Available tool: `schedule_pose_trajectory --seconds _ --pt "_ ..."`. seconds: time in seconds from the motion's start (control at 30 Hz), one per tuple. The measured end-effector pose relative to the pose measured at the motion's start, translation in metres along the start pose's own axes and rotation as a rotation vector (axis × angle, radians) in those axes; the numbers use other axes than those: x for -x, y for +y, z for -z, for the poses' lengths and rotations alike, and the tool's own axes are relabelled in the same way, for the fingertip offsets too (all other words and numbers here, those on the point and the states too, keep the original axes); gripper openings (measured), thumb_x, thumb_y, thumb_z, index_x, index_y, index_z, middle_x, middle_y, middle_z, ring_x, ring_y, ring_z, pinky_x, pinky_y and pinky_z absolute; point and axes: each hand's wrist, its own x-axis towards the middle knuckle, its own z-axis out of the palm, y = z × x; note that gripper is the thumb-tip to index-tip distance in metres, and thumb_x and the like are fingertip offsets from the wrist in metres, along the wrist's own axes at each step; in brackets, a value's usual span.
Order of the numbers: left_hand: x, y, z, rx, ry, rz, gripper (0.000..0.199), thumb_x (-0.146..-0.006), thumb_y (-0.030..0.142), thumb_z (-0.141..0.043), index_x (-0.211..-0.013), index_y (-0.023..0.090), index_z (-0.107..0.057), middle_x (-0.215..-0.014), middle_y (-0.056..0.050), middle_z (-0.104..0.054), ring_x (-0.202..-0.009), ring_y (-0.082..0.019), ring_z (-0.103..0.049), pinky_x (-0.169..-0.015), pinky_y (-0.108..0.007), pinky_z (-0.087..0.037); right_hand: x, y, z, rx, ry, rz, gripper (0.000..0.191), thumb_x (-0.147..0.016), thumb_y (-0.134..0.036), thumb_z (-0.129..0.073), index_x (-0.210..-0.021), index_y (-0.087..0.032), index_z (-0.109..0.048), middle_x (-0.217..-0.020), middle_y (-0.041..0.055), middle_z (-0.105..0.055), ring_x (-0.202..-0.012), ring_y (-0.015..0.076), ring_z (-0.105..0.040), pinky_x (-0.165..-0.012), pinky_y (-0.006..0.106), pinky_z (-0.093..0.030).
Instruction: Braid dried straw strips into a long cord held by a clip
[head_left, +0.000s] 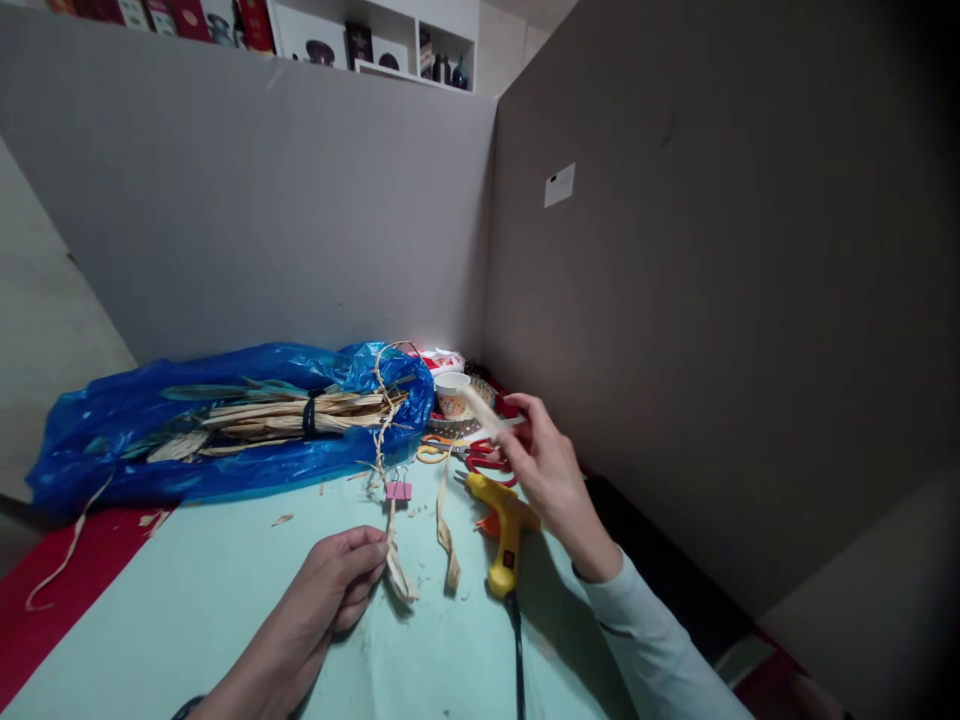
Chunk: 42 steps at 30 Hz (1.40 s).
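Left hand point(337, 585), one, was closed in a pinch on the lower part of a twisted fibre strand point(399, 578), which ran up the bench point(232, 590) past a pink clip point(399, 491). Glue gun point(504, 530), yellow, lay between the hands, black lead towards the near edge. Loose fibre strip point(445, 535), one, lay beside it. Right hand point(551, 480), raised apart from the left, was closed on a pale, blurred strip point(482, 412). Step in hand, as judged: strand steadied, pale piece handled. Next move, as judged, called for a steady left pinch and right-hand clearance over the gun. Beyond: scissors point(431, 451), orange-handled; patterned cup point(452, 400); banded fibre bundle point(262, 418) on blue plastic point(97, 420); grey partition point(300, 220).
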Motion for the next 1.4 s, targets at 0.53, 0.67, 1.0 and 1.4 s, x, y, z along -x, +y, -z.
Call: schedule_pose_trajectory --seconds 0.53,0.67,1.0,1.4 --pt "0.000 0.000 0.000 -0.004 -0.044 -0.008 0.028 -0.067 0.036 -0.070 -0.065 0.014 -0.053 -0.045 0.012 -0.036 -0.038 0.001 -0.012 -0.038 -0.018 -0.004 0.025 0.002 -0.066 0.791 -0.430 0.302 0.014 -0.079 -0.010 -0.051 -0.083 -0.014 -0.063 -0.082 0.0106 -0.065 -0.082 0.0223 -0.056 -0.073 0.033 -0.038" --pt "0.002 0.001 -0.002 0.035 -0.024 -0.026 0.029 -0.065 0.035 -0.072 -0.072 0.014 -0.053 -0.058 0.006 -0.053 -0.037 0.003 -0.016 -0.038 -0.018 -0.004 0.024 -0.009 -0.044 0.472 -0.409 0.167 0.024 -0.082 -0.015 -0.048 -0.105 -0.014 -0.055 -0.079 0.0029 -0.063 -0.071 0.0149 -0.055 -0.065 0.025 -0.039" --pt "0.002 -0.001 -0.002 0.061 0.000 -0.022 0.028 -0.066 0.031 -0.071 -0.078 0.015 -0.053 -0.062 0.004 -0.058 -0.036 0.003 -0.018 -0.039 -0.018 -0.005 0.053 -0.029 -0.030 0.144 -0.728 -0.035 0.013 -0.077 -0.009 -0.045 -0.080 -0.019 -0.053 -0.070 -0.0023 -0.057 -0.064 0.0117 -0.049 -0.056 0.021 -0.031" --pt "0.002 0.000 0.002 0.020 -0.035 -0.019 0.027 -0.072 0.033 -0.071 -0.080 0.013 -0.054 -0.066 0.003 -0.058 -0.039 0.002 -0.017 -0.040 -0.019 -0.005 0.055 -0.028 -0.036 0.462 -0.572 0.081 0.013 -0.091 -0.015 -0.041 -0.080 -0.019 -0.046 -0.059 -0.0048 -0.040 -0.051 0.0111 -0.025 -0.051 0.025 -0.018"
